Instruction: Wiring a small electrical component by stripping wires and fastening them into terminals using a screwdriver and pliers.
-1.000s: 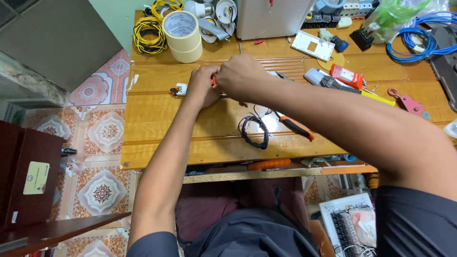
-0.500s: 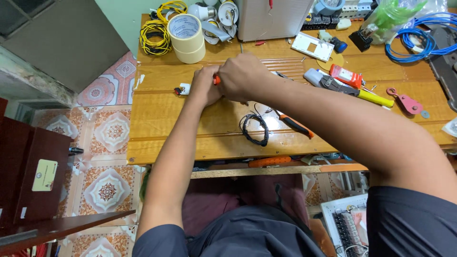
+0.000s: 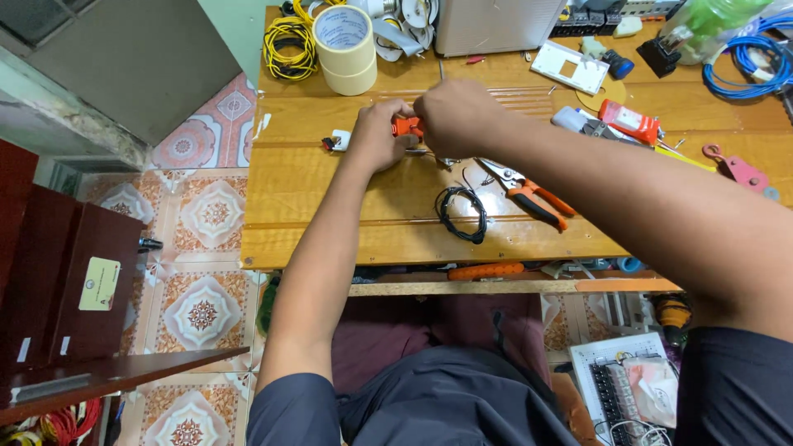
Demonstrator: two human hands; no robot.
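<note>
Orange small tool (image 3: 405,126) is pinched between both hands at the middle of the wooden counter (image 3: 330,198), same spot as half a second back; the hands have barely shifted, only the view has tilted slightly. Fingers of the left hand (image 3: 376,136) are pressed together on the tool's left side, heel resting on the counter. Right hand (image 3: 454,116) is curled over the tool from the right, fingers closed on it; what lies under the palm cannot be told. A white small plug-like part (image 3: 339,140) is seen just beside the left hand, apparently on a thin lead.

Counts:
- One coil of black wire (image 3: 462,213), near the counter's front edge, apart from the hands.
- One pair of orange-handled pliers (image 3: 529,194), just right of the coil.
- Two rolls of cream masking tape (image 3: 347,45), stacked at the back.
- One yellow cable bundle (image 3: 289,41), left of the tape.
- One blue cable bundle (image 3: 747,62), far right.
- One white faceplate (image 3: 570,66) behind the right hand.
- One orange-handled screwdriver (image 3: 487,270) on the ledge below the counter's front edge.
</note>
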